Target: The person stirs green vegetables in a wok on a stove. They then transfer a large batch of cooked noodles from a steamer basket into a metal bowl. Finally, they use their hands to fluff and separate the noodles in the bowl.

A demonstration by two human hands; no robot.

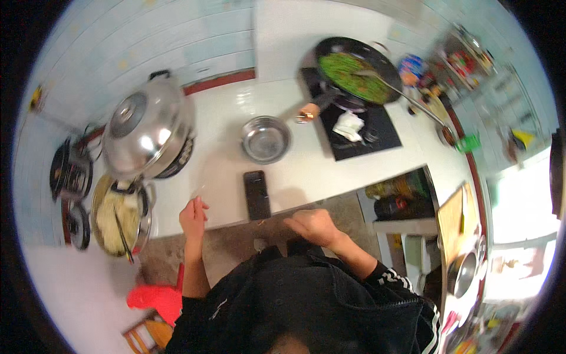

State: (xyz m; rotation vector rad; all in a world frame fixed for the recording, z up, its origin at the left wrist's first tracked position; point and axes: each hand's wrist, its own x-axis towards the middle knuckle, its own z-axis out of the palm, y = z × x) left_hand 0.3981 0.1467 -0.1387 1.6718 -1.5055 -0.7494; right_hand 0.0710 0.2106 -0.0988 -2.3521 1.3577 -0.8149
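My left hand [194,215] hovers near the front edge of the white countertop [212,150], its fingers slightly bent and a little apart, with nothing in it. Over the floor just in front of the counter is my right hand [315,226], blurred and partly curled; I see nothing in it, and its fingers are partly hidden. Between the two lies a black smartphone [257,194] near the counter edge. A round stainless steel bowl [265,139] stands behind the phone. At the back right a black wok [391,66] holds chopped green vegetables [349,73] with a long-handled metal turner [415,102] resting in it.
A large lidded steel pot [146,132] stands on the left, beside a basin [95,212] of pale noodle-like food with chopsticks [121,232]. Under the wok sits a black cooktop [378,135] with a white cloth or tissue [349,126]. A cutting board [451,225] lies far right.
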